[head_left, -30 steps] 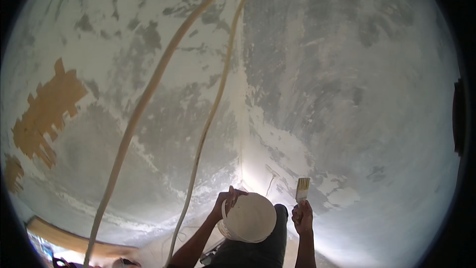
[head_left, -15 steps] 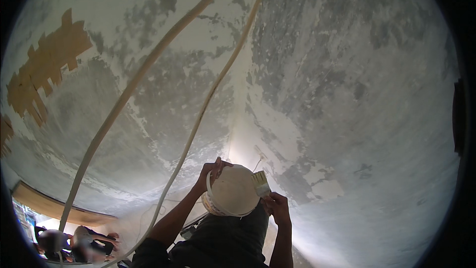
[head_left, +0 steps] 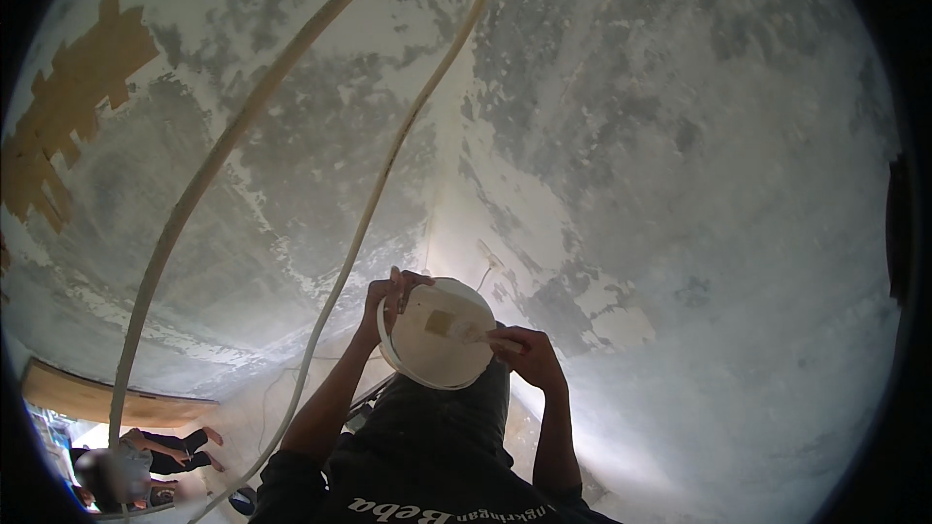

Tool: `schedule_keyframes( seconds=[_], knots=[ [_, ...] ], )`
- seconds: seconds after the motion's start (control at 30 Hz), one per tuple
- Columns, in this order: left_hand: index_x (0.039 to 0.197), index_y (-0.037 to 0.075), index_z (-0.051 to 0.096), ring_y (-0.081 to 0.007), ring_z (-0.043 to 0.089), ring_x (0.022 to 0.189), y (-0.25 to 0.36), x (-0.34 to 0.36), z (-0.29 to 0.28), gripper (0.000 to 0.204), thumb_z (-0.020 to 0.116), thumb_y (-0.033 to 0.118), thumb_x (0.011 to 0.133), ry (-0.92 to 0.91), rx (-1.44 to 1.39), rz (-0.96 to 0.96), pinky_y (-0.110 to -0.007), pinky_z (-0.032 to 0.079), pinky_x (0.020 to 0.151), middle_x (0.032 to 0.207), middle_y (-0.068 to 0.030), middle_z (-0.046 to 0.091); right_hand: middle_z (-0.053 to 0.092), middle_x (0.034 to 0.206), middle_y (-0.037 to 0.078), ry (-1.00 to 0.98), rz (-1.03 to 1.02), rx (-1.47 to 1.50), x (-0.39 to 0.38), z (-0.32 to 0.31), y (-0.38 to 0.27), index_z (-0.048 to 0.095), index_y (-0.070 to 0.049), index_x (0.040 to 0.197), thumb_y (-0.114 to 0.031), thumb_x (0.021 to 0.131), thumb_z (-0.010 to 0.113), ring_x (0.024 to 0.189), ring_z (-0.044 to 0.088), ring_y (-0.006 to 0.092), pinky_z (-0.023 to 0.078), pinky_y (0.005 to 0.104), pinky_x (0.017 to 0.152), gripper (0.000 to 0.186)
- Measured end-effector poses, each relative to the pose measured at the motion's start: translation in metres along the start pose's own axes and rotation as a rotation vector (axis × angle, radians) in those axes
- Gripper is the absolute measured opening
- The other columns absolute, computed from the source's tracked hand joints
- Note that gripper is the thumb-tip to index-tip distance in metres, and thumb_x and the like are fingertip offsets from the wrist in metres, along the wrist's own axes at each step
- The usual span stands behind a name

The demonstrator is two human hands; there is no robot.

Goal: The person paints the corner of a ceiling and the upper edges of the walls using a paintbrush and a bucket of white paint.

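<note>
A round white bucket with a pale inside is held in front of my body. My left hand grips it by the left side of its rim, next to the white handle. The fingers of my right hand are closed round the handle of a flat paintbrush. The brush reaches over the right rim, its tan bristles pointing left inside the bucket opening. Whether the bristles touch what is in the bucket, I cannot tell.
Two long pale poles or pipes slant across the view at left. Patchy grey and white walls meet in a corner ahead. Brown patches show at far left. At lower left a person is near a wooden panel.
My right hand has brought the brush from the bucket's right rim leftward, over the opening. The bucket and both hands now appear higher and slightly left. The person at lower left has changed posture.
</note>
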State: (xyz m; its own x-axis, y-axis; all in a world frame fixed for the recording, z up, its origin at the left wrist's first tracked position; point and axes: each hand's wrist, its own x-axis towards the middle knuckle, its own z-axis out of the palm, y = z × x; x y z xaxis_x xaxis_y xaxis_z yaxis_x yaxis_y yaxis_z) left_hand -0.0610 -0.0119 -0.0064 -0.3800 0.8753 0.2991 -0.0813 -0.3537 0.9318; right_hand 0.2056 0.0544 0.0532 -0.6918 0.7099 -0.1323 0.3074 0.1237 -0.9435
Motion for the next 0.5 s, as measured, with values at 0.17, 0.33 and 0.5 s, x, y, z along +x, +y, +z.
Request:
schedule_keyframes(
  seconds=[0.17,0.33,0.5],
  knots=[
    [0.049,0.002,0.038,-0.0273,0.061,0.091,0.005,-0.002,-0.003,0.065,0.022,0.041,0.098,0.085,0.029,-0.013,-0.038,0.047,0.085,0.083,-0.0208,0.063,0.065,0.077,0.005,0.092,-0.084,0.095,0.013,0.011,0.005,0.064,-0.003,0.100,-0.011,0.084,0.063,0.066,0.058,0.0063,0.047,0.0220,0.057,0.018],
    [0.049,0.002,0.039,-0.0252,0.060,0.088,0.013,-0.006,0.001,0.066,0.021,0.043,0.097,0.154,-0.019,0.039,-0.038,0.047,0.086,0.079,-0.0197,0.063,0.066,0.080,0.004,0.154,-0.131,0.121,0.028,0.022,0.013,0.064,-0.004,0.096,-0.010,0.084,0.063,0.065,0.057,0.0054,0.047,0.0211,0.058,0.014],
    [0.053,0.000,0.042,-0.0276,0.060,0.086,0.025,-0.009,0.000,0.064,0.020,0.039,0.098,0.208,0.063,0.059,-0.041,0.046,0.086,0.068,-0.0171,0.058,0.066,0.084,0.002,0.219,-0.088,0.031,0.037,0.025,0.009,0.064,-0.004,0.094,-0.009,0.083,0.063,0.065,0.057,0.0061,0.046,0.0201,0.060,0.012]
  ],
)
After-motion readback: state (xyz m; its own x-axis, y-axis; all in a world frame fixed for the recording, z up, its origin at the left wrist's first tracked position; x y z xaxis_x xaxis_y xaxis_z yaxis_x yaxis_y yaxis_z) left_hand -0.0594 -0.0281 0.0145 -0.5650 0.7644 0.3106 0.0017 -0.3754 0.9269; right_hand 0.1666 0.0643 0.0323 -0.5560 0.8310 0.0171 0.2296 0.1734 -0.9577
